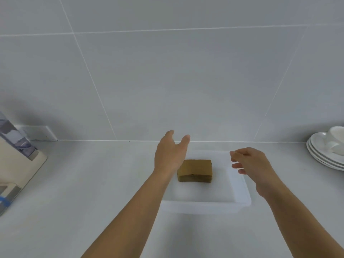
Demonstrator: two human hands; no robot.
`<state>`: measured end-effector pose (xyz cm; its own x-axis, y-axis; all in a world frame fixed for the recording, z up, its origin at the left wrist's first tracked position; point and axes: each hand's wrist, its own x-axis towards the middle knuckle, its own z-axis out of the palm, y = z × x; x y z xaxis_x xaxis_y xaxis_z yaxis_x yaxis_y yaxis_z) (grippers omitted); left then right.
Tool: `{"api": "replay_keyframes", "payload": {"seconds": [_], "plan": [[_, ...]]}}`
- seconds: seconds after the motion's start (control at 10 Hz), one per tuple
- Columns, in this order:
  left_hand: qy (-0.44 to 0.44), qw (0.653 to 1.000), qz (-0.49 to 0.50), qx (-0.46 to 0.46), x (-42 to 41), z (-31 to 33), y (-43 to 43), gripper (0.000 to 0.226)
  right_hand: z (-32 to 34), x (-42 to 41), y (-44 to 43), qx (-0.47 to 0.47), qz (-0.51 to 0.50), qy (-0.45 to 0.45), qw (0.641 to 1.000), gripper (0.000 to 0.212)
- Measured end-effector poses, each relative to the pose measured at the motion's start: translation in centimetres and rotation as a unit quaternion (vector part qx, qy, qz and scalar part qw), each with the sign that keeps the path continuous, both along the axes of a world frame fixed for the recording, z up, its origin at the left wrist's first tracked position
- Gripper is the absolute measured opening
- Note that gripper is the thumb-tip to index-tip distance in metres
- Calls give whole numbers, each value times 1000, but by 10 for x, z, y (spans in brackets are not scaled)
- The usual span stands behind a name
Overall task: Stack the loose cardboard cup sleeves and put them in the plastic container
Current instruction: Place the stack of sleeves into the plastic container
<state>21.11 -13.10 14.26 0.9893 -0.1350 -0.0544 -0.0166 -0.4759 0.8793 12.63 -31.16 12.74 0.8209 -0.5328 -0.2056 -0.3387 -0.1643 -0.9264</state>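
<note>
A neat stack of brown cardboard cup sleeves (195, 170) lies flat inside a shallow translucent plastic container (240, 190) on the grey counter. My left hand (170, 153) hovers over the container's left side, just left of the stack, fingers spread and holding nothing. My right hand (250, 164) hangs above the container's right rim, fingers loosely curled and apart, also holding nothing. Neither hand touches the stack.
A pile of white saucers with a cup (327, 149) sits at the far right. A cream-coloured appliance (16, 164) stands at the left edge. A white wall socket (40, 134) is on the tiled wall behind it.
</note>
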Motion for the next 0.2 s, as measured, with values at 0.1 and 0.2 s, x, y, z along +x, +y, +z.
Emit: {"api": "replay_keyframes", "payload": {"seconds": [0.1, 0.2], "plan": [[-129, 990, 5, 50, -10, 24, 1, 67, 21, -17, -3, -17, 7, -40, 999, 20], [-249, 965, 22, 75, -19, 44, 2, 68, 40, -38, -3, -31, 8, -88, 996, 17]]}}
